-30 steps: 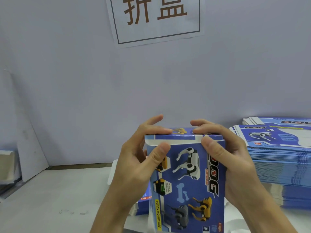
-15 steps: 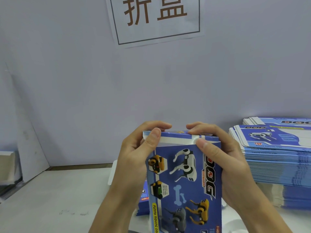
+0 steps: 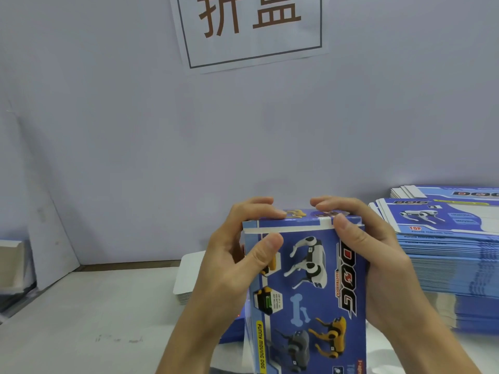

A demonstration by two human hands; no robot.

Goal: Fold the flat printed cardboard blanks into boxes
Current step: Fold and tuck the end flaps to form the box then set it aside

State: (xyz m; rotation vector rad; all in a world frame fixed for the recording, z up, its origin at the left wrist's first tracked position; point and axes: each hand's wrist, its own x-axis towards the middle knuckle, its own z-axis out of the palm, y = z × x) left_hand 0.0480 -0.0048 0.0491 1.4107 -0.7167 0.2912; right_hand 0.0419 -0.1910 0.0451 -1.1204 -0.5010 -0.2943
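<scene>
An upright blue printed box (image 3: 307,292) with robot dog pictures stands in front of me, its top flap folded down. My left hand (image 3: 237,255) grips its upper left corner, with the fingers curled over the top and the thumb on the front face. My right hand (image 3: 370,255) grips the upper right corner, fingers pressing on the top flap and thumb at the front top edge. A tall stack of flat blue printed blanks (image 3: 448,255) lies at the right.
A white table (image 3: 81,327) runs under everything, against a pale wall with a paper sign (image 3: 251,28). A small stack of white cards (image 3: 189,276) lies behind my left hand. Pale cardboard pieces (image 3: 13,263) lean at the far left.
The top flap has gone from partly raised to closed flat. My left thumb slid from the top edge back down onto the front face. The box sits slightly lower.
</scene>
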